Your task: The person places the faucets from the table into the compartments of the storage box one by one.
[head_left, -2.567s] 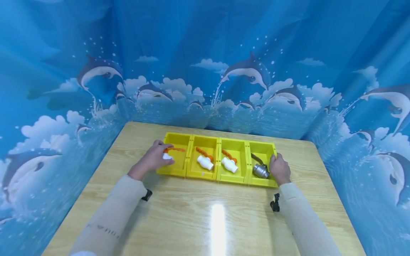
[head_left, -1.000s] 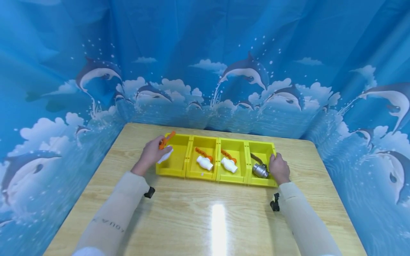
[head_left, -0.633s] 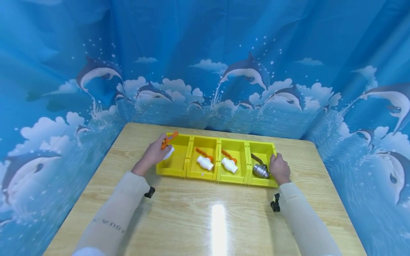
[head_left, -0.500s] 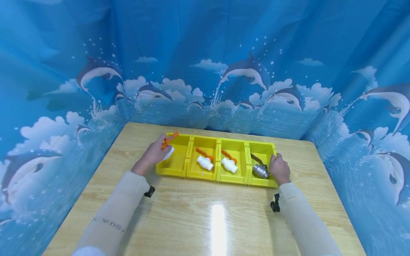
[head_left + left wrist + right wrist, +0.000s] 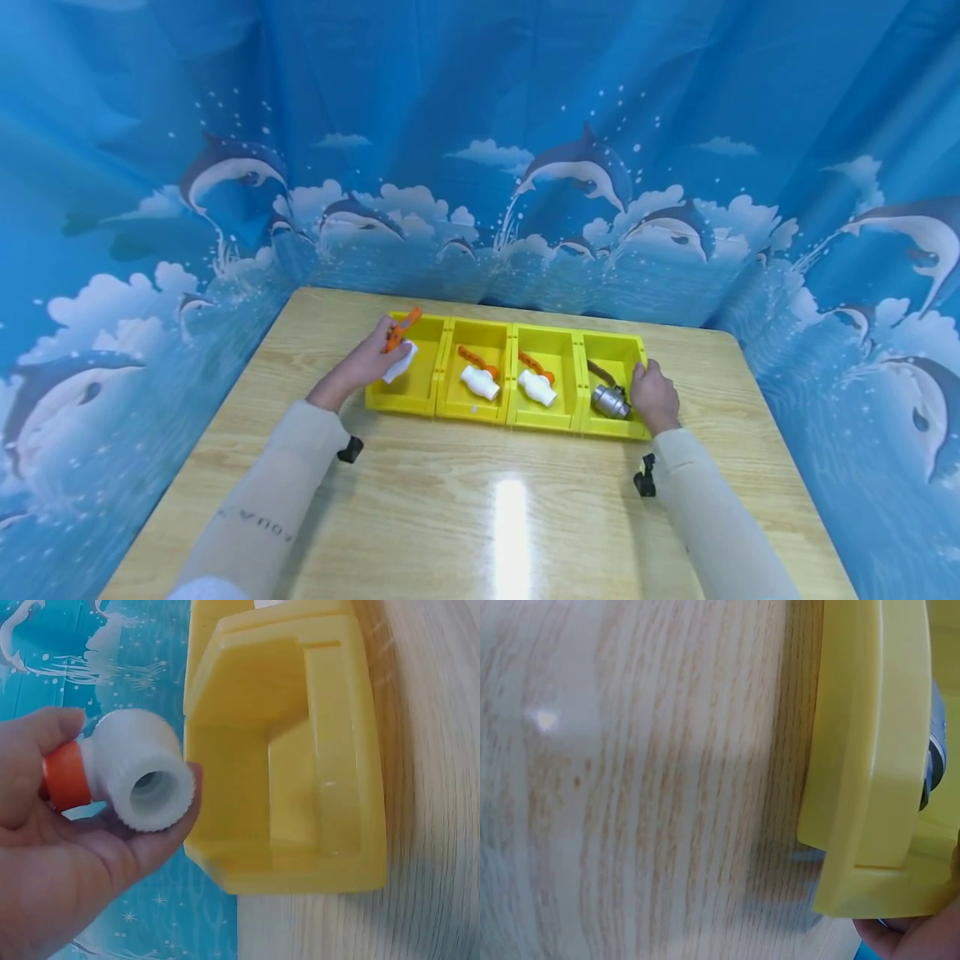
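My left hand holds a white plastic ball valve over the leftmost yellow bin. The valve's orange handle points up and away. In the left wrist view, thumb and fingers are around the valve, and its ribbed open end faces the camera. At the far end of the row, my right hand grips the outer side wall of the rightmost yellow bin. That bin contains a metal ball valve with a dark lever, partly cut off in the right wrist view.
Two middle bins each contain a white valve with an orange handle: one white valve left, another white valve right. The joined bins stand on a wooden table. A blue dolphin-print curtain closes off the back and sides.
My left hand has raised the white ball valve from low in the leftmost bin and turned it, so the handle tilts upward. Lately it has shifted slightly right. My right hand stays put.
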`<state>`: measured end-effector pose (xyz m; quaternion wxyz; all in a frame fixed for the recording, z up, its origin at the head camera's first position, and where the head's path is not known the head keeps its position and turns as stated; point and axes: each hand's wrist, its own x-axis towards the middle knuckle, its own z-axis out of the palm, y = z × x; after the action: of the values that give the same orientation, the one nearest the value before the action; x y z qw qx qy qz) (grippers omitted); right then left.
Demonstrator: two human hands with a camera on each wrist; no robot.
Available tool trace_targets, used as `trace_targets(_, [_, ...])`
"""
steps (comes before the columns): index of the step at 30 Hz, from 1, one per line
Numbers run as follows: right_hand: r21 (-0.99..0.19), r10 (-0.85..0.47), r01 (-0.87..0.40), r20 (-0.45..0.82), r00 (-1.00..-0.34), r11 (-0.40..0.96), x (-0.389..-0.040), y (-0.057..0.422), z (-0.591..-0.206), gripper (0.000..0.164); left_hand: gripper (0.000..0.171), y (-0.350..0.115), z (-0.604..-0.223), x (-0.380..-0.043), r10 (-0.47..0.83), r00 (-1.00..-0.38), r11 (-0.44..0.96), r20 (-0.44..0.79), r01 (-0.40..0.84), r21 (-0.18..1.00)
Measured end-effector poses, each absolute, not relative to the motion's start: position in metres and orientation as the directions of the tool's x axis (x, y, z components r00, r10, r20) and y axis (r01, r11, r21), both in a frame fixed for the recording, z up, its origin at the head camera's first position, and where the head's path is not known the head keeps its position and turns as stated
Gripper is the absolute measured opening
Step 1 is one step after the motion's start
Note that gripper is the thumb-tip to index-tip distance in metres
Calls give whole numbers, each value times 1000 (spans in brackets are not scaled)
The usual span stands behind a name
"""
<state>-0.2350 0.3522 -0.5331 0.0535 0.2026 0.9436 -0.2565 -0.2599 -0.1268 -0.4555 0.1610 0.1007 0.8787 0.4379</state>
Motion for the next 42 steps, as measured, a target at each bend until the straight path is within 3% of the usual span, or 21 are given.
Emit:
trace_targets(10, [-456,361,413,-201,-911,788,-236,352,-534,64,25,-129,-460,-264,276,-934,578,-227,-27,816])
trace_targets(17, [-453,363,416,-203,-909,788,-235,353,-534,64,27,-128,-460,-262,317,-911,564,-265,-43,825])
trace_targets(27, [-454,363,419,-210,-908,786,-234,352,-532,64,45,-127,-456,-262,347,-883,476,-316,-124,871])
trace_targets(32, [-457,366,425,-217,-905,781,-235,351,-529,64,37,-127,-459,-266,336,-885,436,-324,-158,886])
trace_targets(42, [-456,374,431,-213,-903,779,-234,350,-529,63,43,-127,-468,-267,294,-913,496,-284,-109,862])
